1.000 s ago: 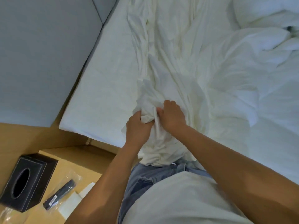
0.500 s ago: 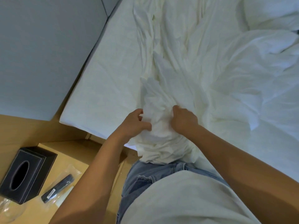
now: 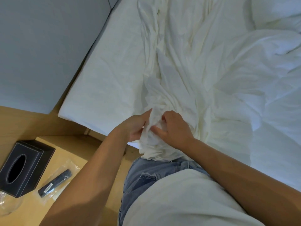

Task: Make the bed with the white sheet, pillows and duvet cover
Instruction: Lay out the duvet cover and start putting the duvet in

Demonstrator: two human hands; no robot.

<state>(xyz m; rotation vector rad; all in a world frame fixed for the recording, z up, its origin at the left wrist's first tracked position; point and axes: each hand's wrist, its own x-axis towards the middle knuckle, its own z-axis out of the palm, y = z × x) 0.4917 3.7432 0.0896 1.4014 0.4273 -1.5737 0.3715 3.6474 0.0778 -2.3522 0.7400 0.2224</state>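
A bunched fold of the white sheet (image 3: 179, 66) is gripped between the left hand (image 3: 136, 126) and the right hand (image 3: 175, 129), fingers curled into the cloth.

white sheet (image 3: 187, 75), black tissue box (image 3: 24, 167)

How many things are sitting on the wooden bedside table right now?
3: a black leather tissue box, a dark remote in a clear plastic bag, and clear glassware at the frame edge; the left arm may hide others.

Pillow (image 3: 276, 10) cut by top edge
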